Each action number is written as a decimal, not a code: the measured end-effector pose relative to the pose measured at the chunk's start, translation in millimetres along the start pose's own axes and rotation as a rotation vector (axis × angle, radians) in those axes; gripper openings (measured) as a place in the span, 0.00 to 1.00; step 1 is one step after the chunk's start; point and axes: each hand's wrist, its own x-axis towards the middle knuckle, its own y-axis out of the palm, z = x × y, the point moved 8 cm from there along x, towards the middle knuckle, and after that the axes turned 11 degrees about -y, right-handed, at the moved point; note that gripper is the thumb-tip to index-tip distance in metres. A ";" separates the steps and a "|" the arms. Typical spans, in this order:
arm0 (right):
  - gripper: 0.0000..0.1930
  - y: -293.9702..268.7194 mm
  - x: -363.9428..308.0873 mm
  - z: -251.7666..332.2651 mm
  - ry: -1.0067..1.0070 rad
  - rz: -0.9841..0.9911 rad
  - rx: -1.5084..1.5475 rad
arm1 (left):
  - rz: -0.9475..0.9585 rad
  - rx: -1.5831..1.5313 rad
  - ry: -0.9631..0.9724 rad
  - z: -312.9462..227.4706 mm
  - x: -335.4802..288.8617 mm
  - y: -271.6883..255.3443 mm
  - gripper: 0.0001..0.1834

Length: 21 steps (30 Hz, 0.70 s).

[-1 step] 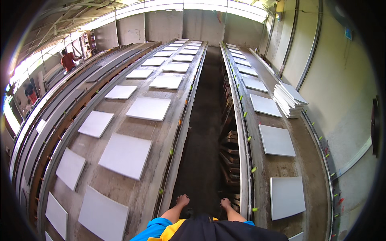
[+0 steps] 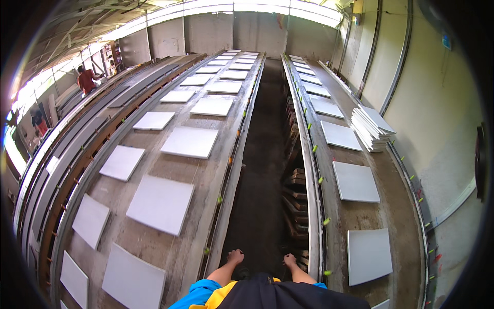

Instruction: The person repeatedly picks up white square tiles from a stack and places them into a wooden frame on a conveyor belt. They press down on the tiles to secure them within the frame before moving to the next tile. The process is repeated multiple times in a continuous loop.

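Note:
My left hand (image 2: 235,256) hangs over the dark aisle beside the edge of the left table, its fingers curled in. Across from it, my right hand (image 2: 289,259) is also curled, close to the right table's edge. I see nothing in either hand, and neither touches a table. White square sheets (image 2: 160,204) lie in two rows along the long left table (image 2: 177,252). A single row of similar sheets (image 2: 356,181) runs along the right table (image 2: 404,247). Farther up that table, a stack of white sheets (image 2: 370,129) leans unevenly near the wall side.
The aisle (image 2: 257,180) runs between the tables toward a grey wall (image 2: 257,33). Small green pegs (image 2: 327,221) stick up along the table edges. Dark wooden pieces (image 2: 296,201) are stacked below the right table. At the far left, a person in red (image 2: 86,81) stands beyond more long tables.
The nearer sheets on both tables appear slightly lower in the picture. My hands keep nearly the same place and curled shape.

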 end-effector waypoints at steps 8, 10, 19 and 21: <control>0.16 27.9 159.8 75.3 -0.078 0.272 -0.248 | 0.016 -0.032 -0.044 -142.9 124.3 -49.4 0.18; 0.16 23.3 204.2 117.2 -0.091 0.265 -0.189 | 0.043 -0.020 -0.052 -169.1 161.8 -67.9 0.18; 0.15 -75.7 403.6 377.0 -0.584 0.022 -0.204 | -0.361 -0.621 0.153 -335.8 319.5 -192.9 0.09; 0.11 -110.1 414.3 482.0 -0.854 -0.072 0.004 | -0.289 -0.909 0.123 -371.8 357.5 -218.3 0.10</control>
